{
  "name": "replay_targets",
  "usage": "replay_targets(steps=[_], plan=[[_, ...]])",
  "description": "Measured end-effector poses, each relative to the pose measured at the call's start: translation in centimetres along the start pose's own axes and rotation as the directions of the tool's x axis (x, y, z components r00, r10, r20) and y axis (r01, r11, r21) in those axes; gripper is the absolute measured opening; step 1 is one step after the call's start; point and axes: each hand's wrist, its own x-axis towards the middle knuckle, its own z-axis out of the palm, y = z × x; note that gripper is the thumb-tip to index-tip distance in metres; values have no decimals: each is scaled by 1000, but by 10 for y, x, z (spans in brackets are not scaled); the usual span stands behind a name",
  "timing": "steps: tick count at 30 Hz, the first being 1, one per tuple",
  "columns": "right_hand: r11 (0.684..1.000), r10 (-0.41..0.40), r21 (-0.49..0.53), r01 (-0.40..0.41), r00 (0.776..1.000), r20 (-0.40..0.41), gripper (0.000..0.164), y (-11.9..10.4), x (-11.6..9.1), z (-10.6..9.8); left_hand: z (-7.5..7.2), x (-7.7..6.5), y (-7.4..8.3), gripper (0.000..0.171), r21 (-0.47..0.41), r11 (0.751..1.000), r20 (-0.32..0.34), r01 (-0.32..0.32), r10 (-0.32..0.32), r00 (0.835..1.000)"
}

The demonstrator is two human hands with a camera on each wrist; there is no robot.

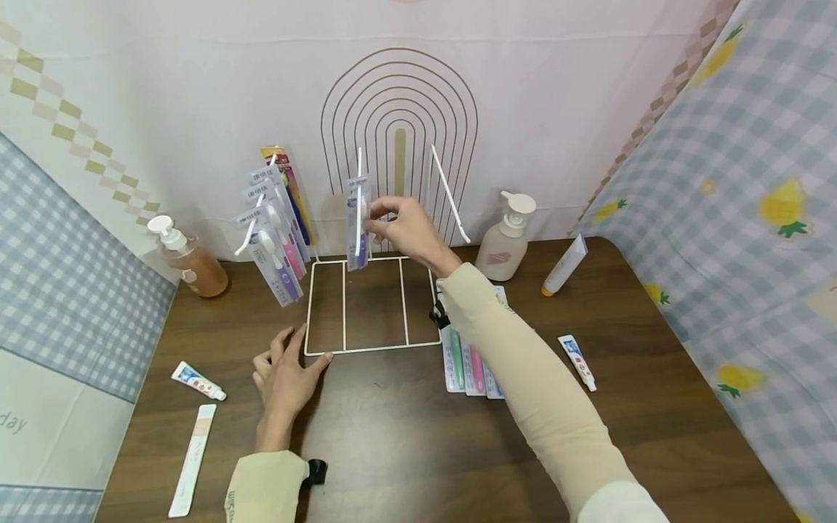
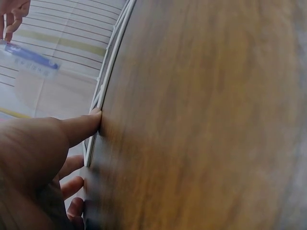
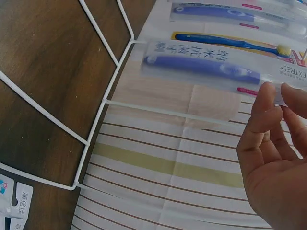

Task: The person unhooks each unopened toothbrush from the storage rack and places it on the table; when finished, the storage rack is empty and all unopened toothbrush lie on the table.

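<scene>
My right hand (image 1: 408,229) pinches the edge of a packaged toothbrush (image 3: 206,67) with a purple handle between thumb and fingers. That pack hangs upright at the middle prong (image 1: 359,218) of a white wire rack (image 1: 373,350). At the rack's front left corner rests my left hand (image 1: 288,378), fingers spread, the straight thumb (image 2: 84,128) pressing the front wire. On the left prong (image 1: 247,238) hang several more packs, among them a purple toothbrush (image 1: 285,280), a pink one (image 1: 292,256) and a yellow-backed one (image 1: 304,218). The right prong (image 1: 451,192) carries nothing.
Right of the rack lie toothbrush packs (image 1: 455,363), partly under my right sleeve. Pump bottles (image 1: 203,265) (image 1: 502,250) stand at both sides. A white tube (image 1: 565,265), small toothpaste tubes (image 1: 198,380) (image 1: 578,363) and a long slim pack (image 1: 193,461) are on the wooden table.
</scene>
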Motion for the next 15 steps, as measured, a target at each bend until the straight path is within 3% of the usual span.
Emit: replay_targets(steps=[9, 15], plan=[[999, -29, -38, 28, 999, -31, 10, 1, -5, 1, 2, -2, 2, 84, -5, 1000, 5, -7, 7, 1000], [998, -40, -54, 35, 995, -86, 9, 1, -9, -7, 4, 0, -2, 82, -27, 999, -54, -41, 40, 998]])
